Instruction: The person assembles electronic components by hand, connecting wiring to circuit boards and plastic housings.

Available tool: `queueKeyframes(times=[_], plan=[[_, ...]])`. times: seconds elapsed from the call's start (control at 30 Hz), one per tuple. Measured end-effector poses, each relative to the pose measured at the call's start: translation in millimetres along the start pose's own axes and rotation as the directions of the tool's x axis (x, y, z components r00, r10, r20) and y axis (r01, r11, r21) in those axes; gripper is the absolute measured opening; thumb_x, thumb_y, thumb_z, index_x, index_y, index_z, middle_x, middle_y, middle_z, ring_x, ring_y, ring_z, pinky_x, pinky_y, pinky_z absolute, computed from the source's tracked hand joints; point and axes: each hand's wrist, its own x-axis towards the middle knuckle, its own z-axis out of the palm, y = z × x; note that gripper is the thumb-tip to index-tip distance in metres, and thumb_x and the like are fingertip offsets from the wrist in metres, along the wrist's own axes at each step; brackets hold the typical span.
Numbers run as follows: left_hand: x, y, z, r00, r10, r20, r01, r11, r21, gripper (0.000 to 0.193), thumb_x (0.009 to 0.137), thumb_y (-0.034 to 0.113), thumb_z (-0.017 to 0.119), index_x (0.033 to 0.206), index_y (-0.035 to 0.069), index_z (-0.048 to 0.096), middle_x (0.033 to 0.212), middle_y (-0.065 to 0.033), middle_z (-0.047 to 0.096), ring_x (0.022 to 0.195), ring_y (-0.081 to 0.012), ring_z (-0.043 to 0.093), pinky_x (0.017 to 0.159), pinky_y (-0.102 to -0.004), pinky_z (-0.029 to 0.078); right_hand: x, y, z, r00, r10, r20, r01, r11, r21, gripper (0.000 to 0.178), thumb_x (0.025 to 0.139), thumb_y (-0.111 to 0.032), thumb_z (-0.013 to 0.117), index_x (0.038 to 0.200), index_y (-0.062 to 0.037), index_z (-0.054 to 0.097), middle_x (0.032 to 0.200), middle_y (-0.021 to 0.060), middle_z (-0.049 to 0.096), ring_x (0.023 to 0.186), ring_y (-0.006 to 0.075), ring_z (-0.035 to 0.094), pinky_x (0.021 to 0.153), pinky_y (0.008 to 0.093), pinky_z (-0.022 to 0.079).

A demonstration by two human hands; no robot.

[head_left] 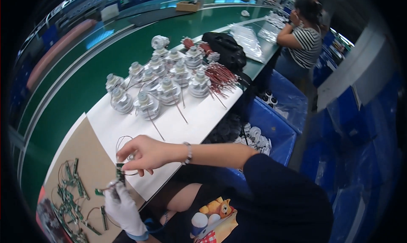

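Observation:
My left hand (pixel 122 209), in a white glove, is closed around the lower end of a small green circuit board (pixel 120 171) with thin wires. Above it my bare right hand (pixel 148 155) has its fingers bent together at the board's upper end. Something small and pale shows between those fingers, perhaps a connector or wire end. A thin dark wire loops up behind the hand. On the brown board (pixel 87 143) beneath lie several narrow green circuit boards (pixel 70 196) with wires, in a loose heap left of my gloved hand.
White round housings (pixel 168 91) with trailing wires crowd the white tabletop (pixel 186 126). Behind them are bundled red wires (pixel 220 76) and a black bag (pixel 224 50). A blue bin (pixel 282 139) with white parts stands right of the table. Another person (pixel 303 37) sits farther along the bench.

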Motion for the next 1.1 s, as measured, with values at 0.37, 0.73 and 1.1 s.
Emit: queueKeyframes(times=[0.37,0.73,1.1], plan=[[48,89,-16,0.800,0.518,0.302,-0.599,0.710,0.370,0.052,0.073,0.015,0.069,0.118,-0.002,0.047,0.118,-0.0208,0.050,0.109,-0.0281,0.051,0.092,-0.0348,0.039,-52,62,-13,0.877,-0.421,-0.232,0.236,0.798,-0.555,0.009,0.076,-0.005,0.062,0.083,-0.0008,0.065,0.067,0.0065,0.063,0.050,0.0081,0.053,0.046,0.0199,0.040],[150,71,22,0.707,0.080,0.703,-0.285,0.942,0.178,0.032,0.064,0.027,0.074,0.082,0.004,0.062,0.070,-0.0028,0.059,0.065,-0.0152,0.057,0.061,-0.0271,0.046,-43,70,-22,0.872,-0.330,-0.362,0.117,0.858,-0.501,0.005,0.075,-0.002,0.064,0.076,0.0020,0.064,0.061,0.0051,0.058,0.049,0.0046,0.048,0.045,0.0183,0.037],[385,23,-25,0.983,0.057,0.172,-0.080,0.988,0.132,0.030,0.070,0.036,0.069,0.079,0.009,0.061,0.070,-0.0001,0.056,0.056,-0.0058,0.047,0.048,-0.0191,0.034,-56,71,-5,0.782,-0.604,-0.150,0.147,0.414,-0.898,0.011,0.068,-0.002,0.066,0.077,-0.0012,0.060,0.058,0.0060,0.055,0.048,0.0183,0.054,0.041,0.0273,0.042]])
